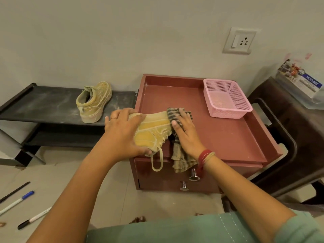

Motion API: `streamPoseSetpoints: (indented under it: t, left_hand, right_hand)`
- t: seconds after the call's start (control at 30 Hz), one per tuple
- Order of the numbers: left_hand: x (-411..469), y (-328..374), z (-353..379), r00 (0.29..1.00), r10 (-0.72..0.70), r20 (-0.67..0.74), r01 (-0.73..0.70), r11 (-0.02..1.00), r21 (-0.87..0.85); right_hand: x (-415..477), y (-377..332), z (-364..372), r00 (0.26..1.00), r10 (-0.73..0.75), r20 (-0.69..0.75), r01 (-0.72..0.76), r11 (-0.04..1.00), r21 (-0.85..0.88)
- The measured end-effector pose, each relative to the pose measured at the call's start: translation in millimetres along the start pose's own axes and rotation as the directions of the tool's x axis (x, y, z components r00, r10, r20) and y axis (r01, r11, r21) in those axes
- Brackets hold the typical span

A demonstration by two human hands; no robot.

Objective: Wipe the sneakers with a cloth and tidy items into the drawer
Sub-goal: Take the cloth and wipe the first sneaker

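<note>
My left hand (122,127) grips a tan sneaker (154,128) by its heel end, holding it on its side over the front left of the red cabinet top (228,137). A lace loop hangs down from the sneaker. My right hand (185,134) presses a striped brown cloth (177,116) against the sneaker's toe; the cloth's loose end dangles over the cabinet front. The second tan sneaker (93,102) stands upright on the dark low shelf (43,104) to the left. Two drawers with metal knobs (193,176) sit below, both closed.
A pink mesh basket (226,99) sits at the cabinet top's back right. Several pens (16,201) lie on the floor at lower left. A dark plastic stool (280,128) with a boxed item (299,83) stands to the right. A wall socket (239,41) is above.
</note>
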State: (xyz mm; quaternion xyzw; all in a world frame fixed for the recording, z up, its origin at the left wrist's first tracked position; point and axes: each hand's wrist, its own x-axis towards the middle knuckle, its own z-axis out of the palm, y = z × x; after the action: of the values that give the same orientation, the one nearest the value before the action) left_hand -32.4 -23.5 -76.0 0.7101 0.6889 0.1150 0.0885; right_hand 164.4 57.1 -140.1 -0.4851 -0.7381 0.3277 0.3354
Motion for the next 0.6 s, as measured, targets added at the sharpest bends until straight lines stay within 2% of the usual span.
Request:
streamPoseSetpoints:
  t: [0.07,0.1,0.13,0.2,0.23,0.37,0.4,0.47,0.53,0.6]
  left_hand:
    - [0.8,-1.5,-0.7,1.0,0.005,0.005,-0.005,1.0,-0.009]
    - [1.3,-1.3,-1.4,1.0,0.005,0.009,-0.005,1.0,-0.014]
    - [1.6,-0.6,-1.9,1.0,0.003,0.015,-0.002,1.0,-0.014]
    - [1.9,-0.1,-2.8,1.0,0.004,0.016,-0.003,1.0,-0.015]
    - [1.6,-0.1,-3.2,1.0,0.003,0.018,-0.003,1.0,-0.019]
    - [0.9,-0.6,-4.7,1.0,0.004,0.026,-0.003,1.0,-0.028]
    - [0.9,-0.6,-4.9,1.0,0.003,0.024,-0.002,1.0,-0.025]
    - [1.5,-0.3,-4.5,1.0,0.009,0.022,-0.008,1.0,-0.022]
    - [0.8,-1.7,-3.8,0.999,0.019,0.027,-0.019,1.0,-0.024]
    - [-0.7,-3.5,-3.6,0.999,0.028,0.018,-0.027,0.999,-0.041]
  right_hand:
    - [-6.8,-2.5,5.0,0.982,-0.145,0.124,0.151,0.988,-0.035]
    - [-6.9,-1.1,5.9,0.971,-0.194,0.141,0.198,0.98,-0.02]
    - [-3.6,1.1,4.3,0.977,-0.183,0.112,0.184,0.983,0.004]
    - [6.1,4.1,-2.4,0.999,-0.04,0.015,0.04,0.998,0.038]
    - [6.7,2.8,-3.5,1.0,-0.003,0.013,0.002,0.999,0.033]
    - [-7.0,-3.5,6.9,0.964,-0.209,0.164,0.216,0.976,-0.024]
    - [-4.6,-2.1,6.4,0.971,-0.198,0.133,0.199,0.98,0.005]
    - [7.4,2.8,-0.5,0.998,-0.056,0.013,0.055,0.996,0.067]
    - [8.1,-0.4,-1.2,1.0,0.025,-0.017,-0.023,0.995,0.094]
    - [-3.4,-8.8,6.2,0.993,-0.093,0.067,0.091,0.995,0.036]
